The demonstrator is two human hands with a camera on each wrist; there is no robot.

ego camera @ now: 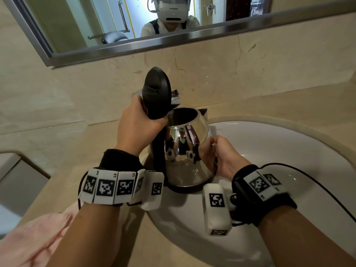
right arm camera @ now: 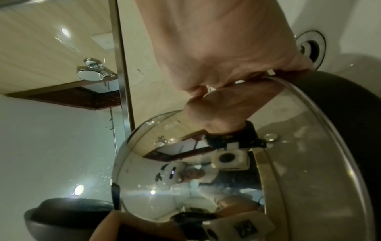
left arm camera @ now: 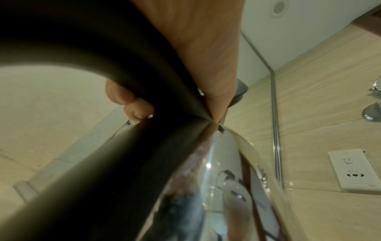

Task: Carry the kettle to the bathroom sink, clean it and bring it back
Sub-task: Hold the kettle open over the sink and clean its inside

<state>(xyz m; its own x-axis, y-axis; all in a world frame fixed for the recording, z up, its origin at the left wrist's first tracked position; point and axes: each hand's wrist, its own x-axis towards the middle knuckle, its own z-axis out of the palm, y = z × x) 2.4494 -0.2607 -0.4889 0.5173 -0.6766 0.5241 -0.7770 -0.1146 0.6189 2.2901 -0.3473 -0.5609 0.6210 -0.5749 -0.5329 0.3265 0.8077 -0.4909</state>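
Observation:
The steel kettle (ego camera: pixel 185 151) stands upright at the left rim of the white sink (ego camera: pixel 289 151), and I cannot tell whether its base rests there. Its black lid (ego camera: pixel 157 87) is flipped up, so the mouth is uncovered. My left hand (ego camera: pixel 139 123) grips the top of the black handle (ego camera: pixel 156 110); the left wrist view shows its fingertips (left arm camera: pixel 132 101) curled round the handle (left arm camera: pixel 123 78). My right hand (ego camera: pixel 218 154) holds the lower right side of the body. In the right wrist view its palm (right arm camera: pixel 216 48) lies on the shiny kettle wall (right arm camera: pixel 185 171), with the fingers reaching behind it.
A chrome faucet (ego camera: pixel 175 97) sits behind the lid by the beige wall. The sink drain (right arm camera: pixel 311 47) shows under the kettle's black base (right arm camera: pixel 340 101). A pink towel (ego camera: pixel 32 239) lies on the counter at the lower left. A mirror (ego camera: pixel 134 22) hangs above, and a wall socket (left arm camera: pixel 354 169) is to the right.

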